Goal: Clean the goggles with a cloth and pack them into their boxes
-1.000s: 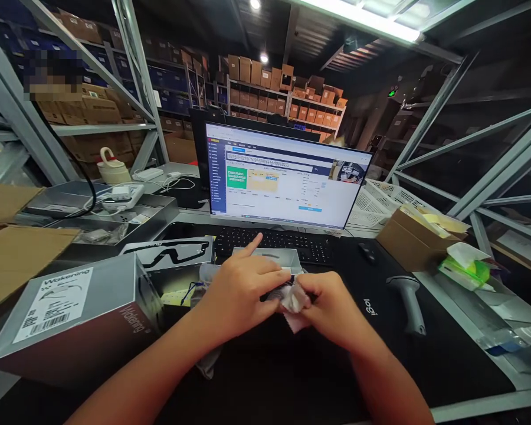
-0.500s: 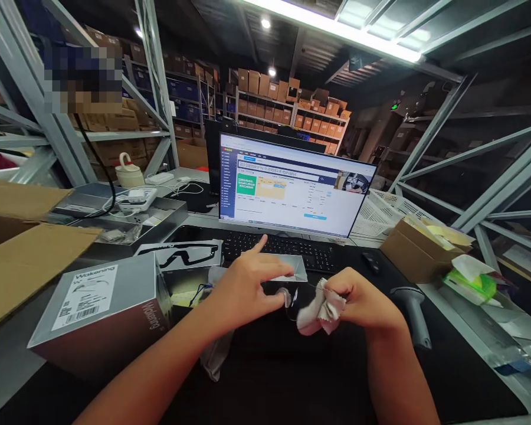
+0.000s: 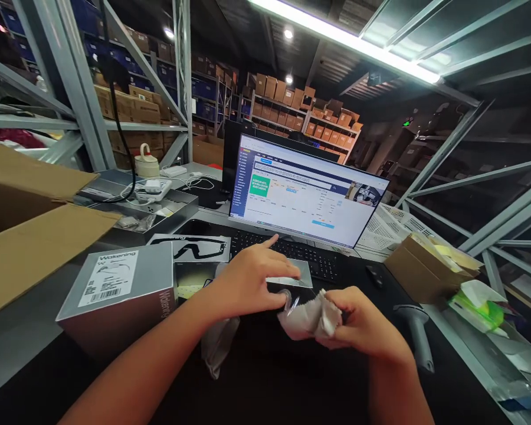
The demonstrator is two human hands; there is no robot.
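My left hand (image 3: 248, 283) pinches a small dark pair of glasses (image 3: 287, 298) by its edge, forefinger pointing toward the keyboard (image 3: 292, 251). My right hand (image 3: 363, 324) is closed on a crumpled pale cleaning cloth (image 3: 312, 319), pressed against the glasses. Both hands hover over the black desk mat (image 3: 269, 378). A grey soft pouch (image 3: 216, 348) lies under my left forearm. A silver "Wakening" box (image 3: 115, 292) stands at the left, a lid printed with a glasses outline (image 3: 192, 247) behind it.
A lit monitor (image 3: 305, 195) stands behind the keyboard. A barcode scanner (image 3: 418, 336) and a mouse (image 3: 374, 274) lie at the right, beside an open cardboard box (image 3: 418, 268). A large carton (image 3: 22, 224) sits at the left, metal trays (image 3: 146, 206) behind it. Shelving surrounds the desk.
The view has swung left and upward. My right hand drew away with the cloth, then brought it back against the glasses. My left hand kept its pinch.
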